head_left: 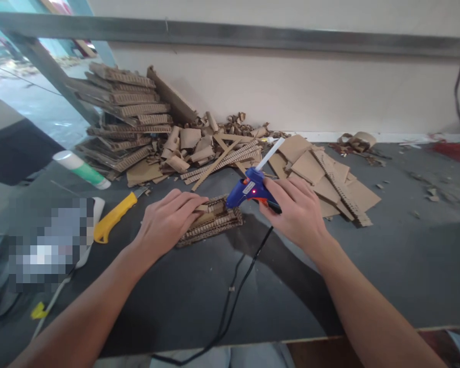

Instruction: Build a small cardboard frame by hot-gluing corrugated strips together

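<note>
My right hand (pixel 297 207) is wrapped round a blue hot glue gun (pixel 249 191), with a white glue stick (pixel 269 155) standing out of its back end and a small red light lit on its side. Its nozzle points down at the right end of a shallow corrugated cardboard box (pixel 214 223) lying on the dark table. I cannot tell whether the tip touches the cardboard. My left hand (pixel 166 217) grips the box's left part, its fingers bent over the far side and partly covering it. A black cord (pixel 249 271) runs from the gun towards the near edge.
Corrugated cardboard panels (pixel 134 110) are stacked at the back left, beside loose scraps (pixel 191 145). Flat cardboard pieces (pixel 322 176) lie right of centre. On the left are a yellow utility knife (pixel 115 217), a white-green glue tube (pixel 82 169) and a blurred-out device (pixel 55 243).
</note>
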`<state>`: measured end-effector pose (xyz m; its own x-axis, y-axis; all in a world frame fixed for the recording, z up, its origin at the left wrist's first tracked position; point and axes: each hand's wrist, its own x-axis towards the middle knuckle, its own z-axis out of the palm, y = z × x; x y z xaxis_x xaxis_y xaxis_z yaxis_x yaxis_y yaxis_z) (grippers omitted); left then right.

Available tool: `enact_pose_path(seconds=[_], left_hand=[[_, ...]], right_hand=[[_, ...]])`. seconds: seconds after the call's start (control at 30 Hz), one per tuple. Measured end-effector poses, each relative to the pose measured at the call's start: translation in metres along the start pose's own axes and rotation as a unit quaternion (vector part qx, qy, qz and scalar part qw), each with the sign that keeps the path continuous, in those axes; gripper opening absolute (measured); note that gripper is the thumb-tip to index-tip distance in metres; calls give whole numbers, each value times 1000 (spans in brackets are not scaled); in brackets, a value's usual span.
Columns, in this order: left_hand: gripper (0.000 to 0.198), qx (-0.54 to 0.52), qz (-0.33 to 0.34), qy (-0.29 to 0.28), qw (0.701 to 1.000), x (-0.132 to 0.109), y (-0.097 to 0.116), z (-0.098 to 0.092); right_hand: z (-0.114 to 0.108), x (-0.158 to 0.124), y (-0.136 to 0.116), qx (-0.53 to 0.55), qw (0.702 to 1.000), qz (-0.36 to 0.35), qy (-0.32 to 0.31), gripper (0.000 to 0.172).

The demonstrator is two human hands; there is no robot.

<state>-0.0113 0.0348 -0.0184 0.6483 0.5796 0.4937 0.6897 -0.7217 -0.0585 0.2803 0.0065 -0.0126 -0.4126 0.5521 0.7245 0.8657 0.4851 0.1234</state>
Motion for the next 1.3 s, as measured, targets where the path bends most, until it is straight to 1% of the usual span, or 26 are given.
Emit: enact_pose_path(seconds=[0.1, 0.33, 0.57, 0.77, 0.87, 1.0, 1.1, 1.3], left_hand=[[26, 23, 19, 24, 999, 0, -1, -4], [27, 35, 36, 32, 998, 0, -1, -7], [25, 35, 36, 33, 998, 0, 1, -6], [27, 40, 17, 5, 999, -1, 2, -4], [28, 33, 3, -4, 999, -1, 2, -4], [27, 27, 6, 3, 1000, -2, 2, -3], [26, 36, 14, 1, 999, -2, 2, -3], [26, 37, 16, -2, 999, -2, 1, 0]], right_hand=[[-3, 2, -1, -15, 1000, -7, 8, 26], [-4, 3, -4, -1, 1000, -14, 26, 27], [-9, 5, -5, 4, 999, -38, 8, 25], [-11, 3, -8, -12, 999, -41, 0, 32], [-11, 2, -9, -6, 999, -32, -3, 37], [-12, 1, -7, -15, 999, 0, 38, 42], [-11, 2, -6, -18, 998, 6, 55, 39], [-9, 3, -6, -14, 999, -28, 40, 30]])
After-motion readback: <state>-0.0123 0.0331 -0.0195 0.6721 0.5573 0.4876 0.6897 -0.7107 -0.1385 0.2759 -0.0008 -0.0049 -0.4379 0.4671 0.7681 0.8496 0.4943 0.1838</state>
